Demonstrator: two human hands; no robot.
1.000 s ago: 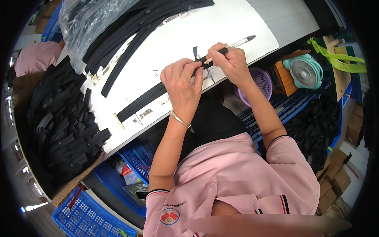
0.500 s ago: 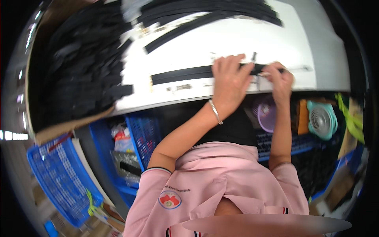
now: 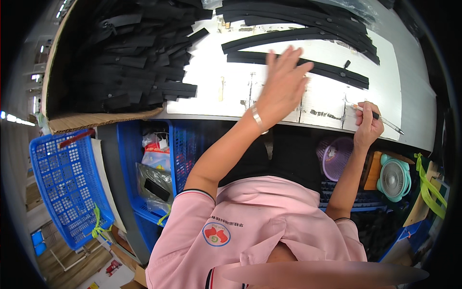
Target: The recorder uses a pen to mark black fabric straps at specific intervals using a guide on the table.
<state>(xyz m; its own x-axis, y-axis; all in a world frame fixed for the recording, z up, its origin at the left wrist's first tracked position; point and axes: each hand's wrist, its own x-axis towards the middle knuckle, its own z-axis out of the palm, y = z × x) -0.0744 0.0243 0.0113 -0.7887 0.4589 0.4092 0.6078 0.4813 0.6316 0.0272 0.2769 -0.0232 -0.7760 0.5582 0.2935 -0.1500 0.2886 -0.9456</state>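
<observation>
A black zipper (image 3: pixel 337 73) with a small slider and pull tab lies flat across the white board (image 3: pixel 231 107). My left hand (image 3: pixel 284 89) is open with its fingers spread over the zipper's middle; it is slightly blurred, and I cannot tell whether it touches. Near the board's front right edge, my right hand (image 3: pixel 369 126) is closed around a slim pen (image 3: pixel 389 124), whose dark-tipped end points right. Behind the zipper lie another black strip (image 3: pixel 269 38) and a stack of black zippers (image 3: pixel 298 14).
A cardboard box (image 3: pixel 96 121) heaped with black strips (image 3: pixel 134 62) stands at the left. Below the table edge are blue crates (image 3: pixel 173 144), a purple basket (image 3: pixel 342 164) and a teal fan (image 3: pixel 392 178). Another blue basket (image 3: pixel 62 173) is at far left.
The zipper has moved away from the front edge, towards the stack. My right hand has left it and drawn nearer to me with the pen. My left hand's fingers have spread. The view has shifted.
</observation>
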